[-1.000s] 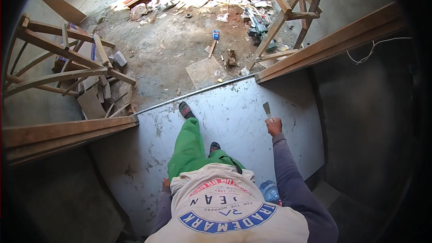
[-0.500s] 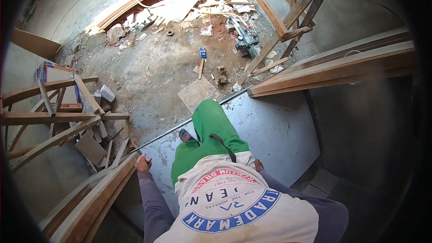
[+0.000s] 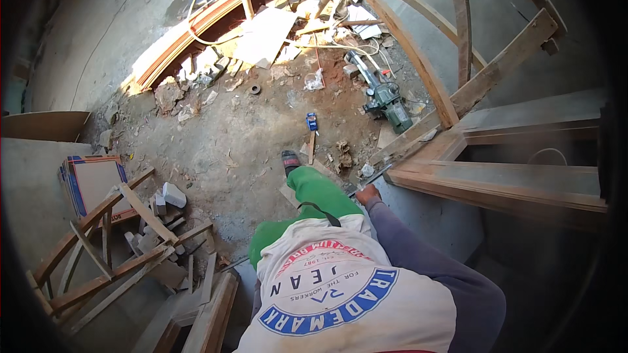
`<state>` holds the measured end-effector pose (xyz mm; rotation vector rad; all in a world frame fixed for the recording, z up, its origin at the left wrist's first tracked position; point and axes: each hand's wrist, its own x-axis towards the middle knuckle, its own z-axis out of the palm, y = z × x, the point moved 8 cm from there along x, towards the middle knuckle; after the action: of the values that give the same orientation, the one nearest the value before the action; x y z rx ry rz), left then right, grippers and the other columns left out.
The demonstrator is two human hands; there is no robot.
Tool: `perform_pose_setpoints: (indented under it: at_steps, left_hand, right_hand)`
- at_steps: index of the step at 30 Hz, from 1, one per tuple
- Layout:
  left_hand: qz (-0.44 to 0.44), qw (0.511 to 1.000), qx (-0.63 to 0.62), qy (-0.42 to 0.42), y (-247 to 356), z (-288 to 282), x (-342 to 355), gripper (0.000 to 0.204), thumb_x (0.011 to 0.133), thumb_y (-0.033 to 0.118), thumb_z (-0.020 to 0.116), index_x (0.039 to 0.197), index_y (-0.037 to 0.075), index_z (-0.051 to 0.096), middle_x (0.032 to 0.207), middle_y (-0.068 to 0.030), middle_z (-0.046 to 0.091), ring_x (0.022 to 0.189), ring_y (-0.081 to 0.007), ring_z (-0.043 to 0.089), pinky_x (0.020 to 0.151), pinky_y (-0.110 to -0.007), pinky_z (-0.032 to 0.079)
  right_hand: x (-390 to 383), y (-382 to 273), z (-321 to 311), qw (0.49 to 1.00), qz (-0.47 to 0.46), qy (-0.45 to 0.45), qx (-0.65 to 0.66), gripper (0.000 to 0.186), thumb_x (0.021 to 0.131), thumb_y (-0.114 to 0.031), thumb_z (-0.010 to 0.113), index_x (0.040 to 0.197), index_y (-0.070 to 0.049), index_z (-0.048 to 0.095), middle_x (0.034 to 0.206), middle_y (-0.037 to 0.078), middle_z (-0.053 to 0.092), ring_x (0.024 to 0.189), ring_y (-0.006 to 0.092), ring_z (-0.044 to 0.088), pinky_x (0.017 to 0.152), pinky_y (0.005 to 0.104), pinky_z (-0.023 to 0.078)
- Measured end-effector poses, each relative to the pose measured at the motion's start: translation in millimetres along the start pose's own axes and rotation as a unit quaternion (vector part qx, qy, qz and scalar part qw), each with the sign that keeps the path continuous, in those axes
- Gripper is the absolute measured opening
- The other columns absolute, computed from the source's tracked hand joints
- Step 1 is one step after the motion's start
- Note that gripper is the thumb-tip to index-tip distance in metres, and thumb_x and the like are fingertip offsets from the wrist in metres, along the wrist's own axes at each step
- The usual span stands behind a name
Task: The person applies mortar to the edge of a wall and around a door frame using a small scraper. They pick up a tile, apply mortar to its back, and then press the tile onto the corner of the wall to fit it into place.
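My right hand (image 3: pixel 368 193) is beside the foot of the wooden door frame (image 3: pixel 495 183) on the right, above the metal threshold strip (image 3: pixel 381 174); its fingers are curled, and whatever they hold is hidden. My left hand is hidden behind my body. One sandaled foot (image 3: pixel 290 161) is out on the rubble-strewn floor (image 3: pixel 242 131), and my green trouser leg (image 3: pixel 317 189) stretches across the threshold toward it. Pale tiles (image 3: pixel 432 219) show beside my right sleeve.
Timber trestles stand at left (image 3: pixel 111 265) and right (image 3: pixel 422 65). A flat box (image 3: pixel 98 183) and broken blocks (image 3: pixel 171 196) lie at left. Ahead are a green power tool (image 3: pixel 389 108), a small blue pack (image 3: pixel 311 122), debris and long boards (image 3: pixel 157 62).
I have moved forward over the threshold. My left hand, beside the left frame half a second ago, is now hidden. The scraper seen in my right hand a second ago no longer shows.
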<state>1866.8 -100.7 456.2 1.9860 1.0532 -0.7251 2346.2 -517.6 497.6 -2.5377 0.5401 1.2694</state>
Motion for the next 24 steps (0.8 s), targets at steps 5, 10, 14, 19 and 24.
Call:
perform_pose_setpoints:
  at_steps: [5, 10, 14, 19, 24]
  left_hand:
    - [0.162, 0.976, 0.137, 0.048, 105.3, -78.1, 90.0, 0.043, 0.102, 0.036, 0.058, 0.133, 0.007, 0.064, 0.108, -0.0106, 0.073, 0.098, -0.0245, 0.071, 0.083, -0.041, 0.056]
    - [0.032, 0.979, -0.203, 0.009, 199.8, -137.9, 193.8, 0.047, 0.105, 0.038, 0.056, 0.14, 0.008, 0.063, 0.113, -0.0079, 0.074, 0.101, -0.0215, 0.072, 0.084, -0.038, 0.056]
    - [-0.17, 0.865, -0.471, 0.019, 243.3, -198.5, 260.2, 0.039, 0.102, 0.033, 0.061, 0.133, 0.01, 0.066, 0.1, -0.0037, 0.074, 0.092, -0.0163, 0.072, 0.073, -0.03, 0.052]
    - [-0.208, 0.875, -0.436, 0.015, 277.1, -244.2, 368.7, 0.04, 0.104, 0.034, 0.059, 0.133, 0.008, 0.066, 0.098, -0.0016, 0.074, 0.089, -0.0145, 0.072, 0.069, -0.028, 0.051]
    - [-0.211, 0.889, -0.406, -0.014, 345.7, -256.4, 399.7, 0.039, 0.104, 0.03, 0.059, 0.135, 0.007, 0.066, 0.095, -0.0021, 0.074, 0.087, -0.0134, 0.071, 0.066, -0.025, 0.049]
  right_hand:
    - [24.6, -190.4, -114.0, 0.957, -0.241, 0.123, 0.108, 0.035, 0.089, -0.035, 0.068, 0.09, 0.0, 0.073, 0.093, 0.023, 0.073, 0.09, 0.0418, 0.071, 0.078, 0.0509, 0.054]
    - [74.8, -248.0, -190.3, 0.962, -0.207, 0.137, 0.109, 0.037, 0.089, -0.038, 0.069, 0.098, -0.002, 0.073, 0.096, 0.024, 0.074, 0.091, 0.0426, 0.071, 0.081, 0.05, 0.054]
    - [110.8, -228.8, -223.1, 0.983, -0.073, 0.167, -0.002, 0.037, 0.087, -0.036, 0.07, 0.103, -0.003, 0.074, 0.098, 0.024, 0.075, 0.093, 0.0426, 0.071, 0.082, 0.0488, 0.055]
    - [131.6, -176.3, -233.2, 0.984, 0.016, 0.149, 0.098, 0.035, 0.087, -0.033, 0.073, 0.091, 0.002, 0.076, 0.084, 0.021, 0.075, 0.084, 0.034, 0.074, 0.077, 0.0442, 0.055]
    - [163.5, -209.3, -250.0, 0.978, 0.026, 0.186, 0.095, 0.033, 0.091, -0.031, 0.073, 0.086, 0.002, 0.075, 0.078, 0.017, 0.073, 0.075, 0.0273, 0.07, 0.072, 0.0442, 0.052]
